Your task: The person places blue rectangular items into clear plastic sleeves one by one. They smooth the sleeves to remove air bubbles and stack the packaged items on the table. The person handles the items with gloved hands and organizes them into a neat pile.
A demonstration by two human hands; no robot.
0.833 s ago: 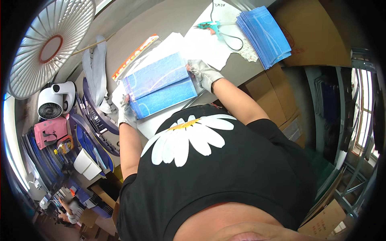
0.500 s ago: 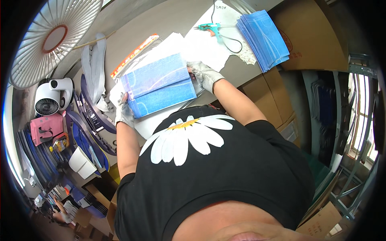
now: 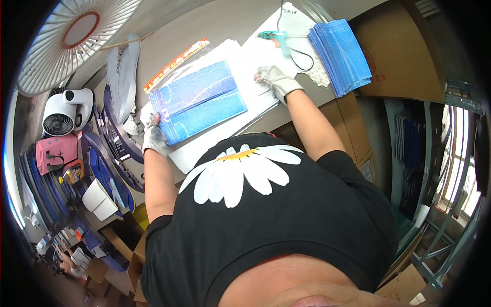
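Your left hand (image 3: 153, 137), in a worn light work glove, rests on the near left corner of the blue fabric piece (image 3: 198, 101), fingers curled over its edge and pinning it down rather than lifting it. The piece lies flat on white paper sheets (image 3: 240, 71) spread over the grey worktable (image 3: 215, 20), with a white curved line across it and a seam dividing it into two bands; a clear plastic bag with a red and orange header strip (image 3: 175, 64) lies just beyond its far edge. Your right hand (image 3: 273, 79), gloved the same way, sits apart from the blue piece on the white sheets to its right, fingers loosely bent and pressing on the paper; I cannot tell whether it pinches anything. Past that hand lies a teal glue gun (image 3: 273, 36) with a black cord looping toward you, and to the right a stack of blue fabric pieces (image 3: 340, 53) rests against a cardboard box (image 3: 404, 46). At the far left, a large white fan (image 3: 71, 36) stands above a small white desk fan (image 3: 64, 110) and a pink bag (image 3: 51, 153).
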